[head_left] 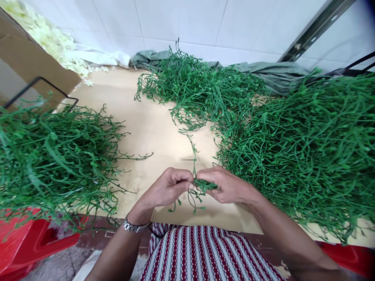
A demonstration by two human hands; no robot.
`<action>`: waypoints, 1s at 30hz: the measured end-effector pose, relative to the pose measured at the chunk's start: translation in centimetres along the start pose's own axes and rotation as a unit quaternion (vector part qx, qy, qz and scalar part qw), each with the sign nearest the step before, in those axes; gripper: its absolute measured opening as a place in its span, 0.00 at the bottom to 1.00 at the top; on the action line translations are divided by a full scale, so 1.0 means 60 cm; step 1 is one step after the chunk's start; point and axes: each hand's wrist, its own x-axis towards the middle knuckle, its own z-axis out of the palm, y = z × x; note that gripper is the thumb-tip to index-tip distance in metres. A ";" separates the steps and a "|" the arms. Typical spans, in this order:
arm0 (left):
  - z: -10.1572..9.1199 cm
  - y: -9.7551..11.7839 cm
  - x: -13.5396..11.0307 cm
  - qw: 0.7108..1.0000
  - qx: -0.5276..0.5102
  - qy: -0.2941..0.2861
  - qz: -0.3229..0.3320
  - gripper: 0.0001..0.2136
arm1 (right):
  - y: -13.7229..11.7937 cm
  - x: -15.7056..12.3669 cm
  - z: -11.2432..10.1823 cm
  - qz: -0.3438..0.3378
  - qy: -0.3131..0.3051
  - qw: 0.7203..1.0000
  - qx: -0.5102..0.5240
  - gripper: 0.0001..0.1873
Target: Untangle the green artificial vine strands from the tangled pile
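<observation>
Close together at the front middle of the table, both hands hold green plastic stem pieces. My left hand [172, 185] pinches a thin green stem [193, 154] between thumb and forefinger; it runs up from the fingers and its branched ends hang below. In the curled fingers of my right hand [224, 184] sits a small clump of green pieces [205, 185], with thumb and forefinger meeting the left fingertips. The exact contact point between the hands is hidden by the fingers.
Large heaps of green stems lie at the right [310, 152], back [202, 86] and left [58, 156] of the tan tabletop [146, 128]. A cardboard box [49, 62] and pale petals [55, 39] are back left. Red plastic stools [32, 246] stand below.
</observation>
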 end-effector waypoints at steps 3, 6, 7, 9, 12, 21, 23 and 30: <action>-0.015 0.002 -0.011 0.992 -0.116 -0.042 -0.021 0.09 | -0.004 -0.008 -0.020 -0.065 -0.075 0.987 0.129 0.06; -0.024 0.004 -0.015 0.986 -0.164 0.009 -0.020 0.08 | -0.004 -0.015 -0.033 -0.057 -0.067 0.975 0.204 0.05; -0.024 0.005 -0.014 0.985 -0.168 0.033 -0.018 0.08 | -0.005 -0.016 -0.034 -0.035 -0.036 0.975 0.215 0.05; -0.019 0.007 -0.008 0.983 -0.166 0.075 -0.012 0.09 | -0.006 -0.015 -0.032 0.018 0.033 0.973 0.227 0.06; -0.005 0.005 0.004 0.980 -0.153 0.125 0.006 0.09 | -0.010 -0.006 -0.016 0.095 0.107 0.960 0.240 0.06; 0.031 -0.013 0.026 0.959 -0.111 0.256 0.038 0.06 | -0.006 0.020 0.045 0.162 0.149 0.886 0.408 0.16; 0.034 -0.012 0.027 0.957 -0.157 0.242 0.032 0.06 | -0.006 0.021 0.044 0.175 0.147 0.885 0.405 0.15; 0.033 -0.008 0.029 0.902 -0.378 0.200 -0.054 0.11 | -0.002 0.012 0.036 0.078 0.101 0.891 0.436 0.11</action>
